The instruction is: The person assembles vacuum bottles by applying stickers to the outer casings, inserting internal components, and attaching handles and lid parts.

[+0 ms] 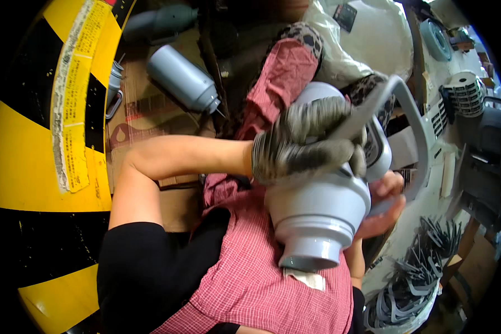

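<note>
My left hand (312, 142), in a dark striped work glove, closes round the upper part of a glossy grey plastic jug-like vessel (320, 203). The vessel is tilted over my lap, its stepped, round open neck facing down toward me. A long curved grey plastic handle (420, 131) arches from beside the glove to the right and back down. My bare right hand (381, 203) is on the far right side of the vessel, fingers bent round the handle's lower end; the vessel partly hides this hand. Motion blurs the glove and handle.
Another grey bottle-shaped vessel (183, 80) lies on brown cardboard (145, 111) at left. A yellow-and-black striped panel (22, 167) borders the left side. White plastic bags (367, 44) sit beyond my knees. Several grey handles (409, 295) fill a bag at lower right; a label roll (465, 94) stands farther up.
</note>
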Motion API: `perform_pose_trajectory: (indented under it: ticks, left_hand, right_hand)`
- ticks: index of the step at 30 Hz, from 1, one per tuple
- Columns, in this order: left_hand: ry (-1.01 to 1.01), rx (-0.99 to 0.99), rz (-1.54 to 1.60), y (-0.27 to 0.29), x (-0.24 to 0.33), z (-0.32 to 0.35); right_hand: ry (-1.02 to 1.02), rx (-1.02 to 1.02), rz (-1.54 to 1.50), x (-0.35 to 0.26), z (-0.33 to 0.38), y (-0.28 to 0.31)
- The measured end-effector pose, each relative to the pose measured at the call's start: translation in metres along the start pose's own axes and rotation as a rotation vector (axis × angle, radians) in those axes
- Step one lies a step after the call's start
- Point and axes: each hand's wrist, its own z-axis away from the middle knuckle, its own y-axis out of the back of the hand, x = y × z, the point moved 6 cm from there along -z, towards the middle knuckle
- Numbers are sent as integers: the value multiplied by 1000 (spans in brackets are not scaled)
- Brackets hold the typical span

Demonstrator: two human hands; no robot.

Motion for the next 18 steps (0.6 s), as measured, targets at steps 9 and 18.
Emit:
perform_pose_trajectory:
  ticks: [9, 18]
  left_hand:
    - [174, -340, -430, -18, 85, -44]
    - [-699, -25, -2006, 99, 39, -84]
  right_hand:
    - [379, -575, -18, -32, -121, -48]
    - [-239, -330, -365, 42, -185, 41]
